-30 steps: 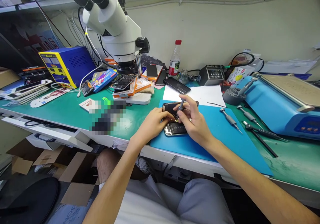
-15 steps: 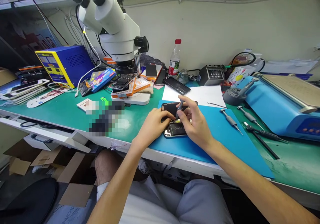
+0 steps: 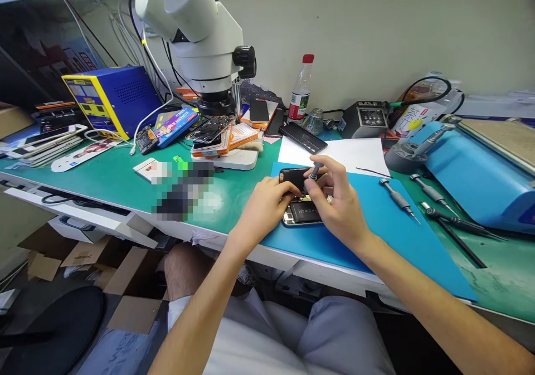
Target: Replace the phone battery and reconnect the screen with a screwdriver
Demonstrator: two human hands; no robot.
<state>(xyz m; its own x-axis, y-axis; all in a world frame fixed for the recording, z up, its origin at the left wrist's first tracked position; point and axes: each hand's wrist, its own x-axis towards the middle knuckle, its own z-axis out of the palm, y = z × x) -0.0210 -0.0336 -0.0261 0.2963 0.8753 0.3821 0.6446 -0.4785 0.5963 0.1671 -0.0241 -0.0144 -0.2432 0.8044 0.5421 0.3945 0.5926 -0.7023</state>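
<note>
An opened phone [image 3: 301,213] with its insides showing lies on a blue mat [image 3: 376,235] near the bench's front edge. My right hand [image 3: 338,205] pinches a small grey screwdriver [image 3: 313,171], held upright with its tip down on the phone. My left hand [image 3: 267,208] rests curled on the phone's left side, its fingers closed against the body and the black screen part [image 3: 292,175] lifted behind it.
More screwdrivers [image 3: 399,201] and tweezers [image 3: 457,233] lie to the right on the mat and green bench. A white microscope [image 3: 200,40], a blue power supply [image 3: 112,99], a bottle [image 3: 301,89], a soldering station [image 3: 368,117] and a blue machine [image 3: 472,180] ring the work spot.
The view has shifted slightly, so everything sits a little further right. Both hands stay on the phone with the screwdriver in the same hold.
</note>
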